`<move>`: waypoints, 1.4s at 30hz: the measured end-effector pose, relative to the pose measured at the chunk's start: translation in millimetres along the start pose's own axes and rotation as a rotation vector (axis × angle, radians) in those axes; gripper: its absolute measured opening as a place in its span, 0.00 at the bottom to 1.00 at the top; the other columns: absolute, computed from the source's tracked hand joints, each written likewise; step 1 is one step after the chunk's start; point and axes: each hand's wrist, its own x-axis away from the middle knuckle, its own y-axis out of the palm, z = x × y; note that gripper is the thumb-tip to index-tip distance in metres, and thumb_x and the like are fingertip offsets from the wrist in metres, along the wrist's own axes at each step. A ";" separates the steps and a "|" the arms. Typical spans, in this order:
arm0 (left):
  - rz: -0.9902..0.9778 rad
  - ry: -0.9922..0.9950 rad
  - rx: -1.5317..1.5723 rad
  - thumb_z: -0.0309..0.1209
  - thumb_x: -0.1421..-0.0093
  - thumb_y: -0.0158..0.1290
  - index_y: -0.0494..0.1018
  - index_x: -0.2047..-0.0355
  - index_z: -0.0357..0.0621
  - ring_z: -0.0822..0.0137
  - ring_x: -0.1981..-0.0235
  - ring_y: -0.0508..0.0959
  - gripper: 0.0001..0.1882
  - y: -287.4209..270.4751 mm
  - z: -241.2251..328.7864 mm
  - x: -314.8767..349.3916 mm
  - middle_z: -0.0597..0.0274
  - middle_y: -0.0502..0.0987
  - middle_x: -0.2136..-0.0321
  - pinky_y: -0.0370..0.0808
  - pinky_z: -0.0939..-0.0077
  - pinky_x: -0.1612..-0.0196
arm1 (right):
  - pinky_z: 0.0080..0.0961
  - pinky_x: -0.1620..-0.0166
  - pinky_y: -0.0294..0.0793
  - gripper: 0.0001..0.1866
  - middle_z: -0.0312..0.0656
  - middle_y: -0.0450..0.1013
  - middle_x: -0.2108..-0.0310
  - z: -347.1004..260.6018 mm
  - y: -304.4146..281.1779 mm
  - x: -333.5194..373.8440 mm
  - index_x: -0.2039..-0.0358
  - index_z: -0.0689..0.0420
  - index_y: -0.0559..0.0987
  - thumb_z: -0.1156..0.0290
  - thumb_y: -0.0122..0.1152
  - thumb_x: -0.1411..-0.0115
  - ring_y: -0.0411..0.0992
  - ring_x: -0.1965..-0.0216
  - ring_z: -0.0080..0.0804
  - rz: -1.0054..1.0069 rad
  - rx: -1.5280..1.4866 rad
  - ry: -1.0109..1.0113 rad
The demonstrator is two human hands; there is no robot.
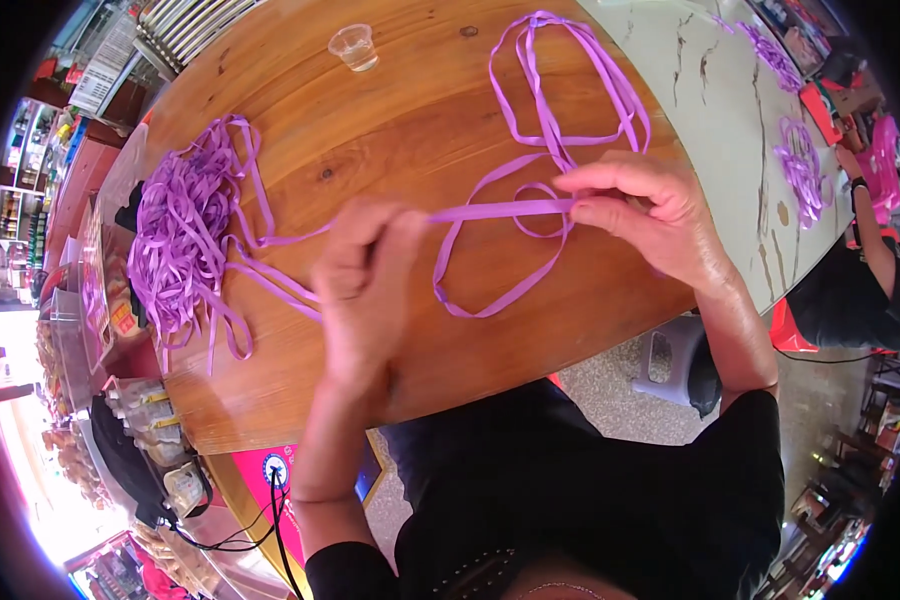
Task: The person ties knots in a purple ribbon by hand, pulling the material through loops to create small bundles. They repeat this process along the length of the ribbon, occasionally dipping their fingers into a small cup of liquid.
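A length of purple ribbon (500, 210) stretches taut between my two hands above the wooden table. My left hand (365, 285) is closed on one end of this stretch, its fingers slightly blurred. My right hand (640, 205) pinches the other end between thumb and fingers. From the left hand, strands run back to a big tangled heap of purple ribbon (185, 230) at the table's left side. Loose loops of ribbon (490, 310) lie on the wood below and beyond the right hand. Farther off, longer ribbon loops (630, 100) lie near the table's right edge.
A clear plastic cup (355, 48) stands at the far side of the wooden table (370, 130). On the right is a white marbled table (690, 90) with more purple ribbon bundles (802, 170). A person's arm (873, 235) shows beyond it. A grey stool (665, 360) stands below.
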 end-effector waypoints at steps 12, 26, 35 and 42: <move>-0.115 0.502 -0.590 0.19 0.48 0.52 0.65 0.52 0.36 0.55 0.57 0.70 0.22 21.3 -5.8 -0.4 0.48 0.68 0.56 0.69 0.70 0.55 | 0.17 0.64 0.73 0.13 0.39 0.74 0.67 3.0 35.5 -5.0 0.59 0.62 0.76 0.85 0.55 0.46 0.73 0.68 0.24 -0.014 -0.139 -0.022; -0.192 -0.153 0.024 0.24 0.43 0.54 0.75 0.68 0.36 0.79 0.71 0.69 0.04 29.4 -16.9 2.6 0.69 0.74 0.72 0.65 0.87 0.66 | 0.17 0.55 0.70 0.13 0.41 0.73 0.63 13.1 10.7 2.4 0.56 0.64 0.75 0.81 0.55 0.43 0.71 0.59 0.25 0.084 -0.262 0.125; -0.148 -0.403 0.372 0.21 0.47 0.58 0.77 0.69 0.38 0.83 0.74 0.67 0.04 25.4 -2.8 3.8 0.74 0.73 0.76 0.62 0.90 0.71 | 0.28 0.54 0.70 0.24 0.43 0.73 0.56 20.9 17.3 -3.1 0.52 0.56 0.75 0.74 0.64 0.53 0.71 0.56 0.36 0.062 0.278 -0.317; -0.199 -0.289 0.317 0.19 0.48 0.58 0.78 0.69 0.40 0.82 0.75 0.66 0.05 20.5 -4.1 1.6 0.72 0.72 0.76 0.61 0.89 0.72 | 0.23 0.65 0.73 0.19 0.37 0.74 0.70 22.3 31.8 -5.2 0.59 0.56 0.79 0.77 0.66 0.55 0.72 0.67 0.30 0.119 0.067 -0.307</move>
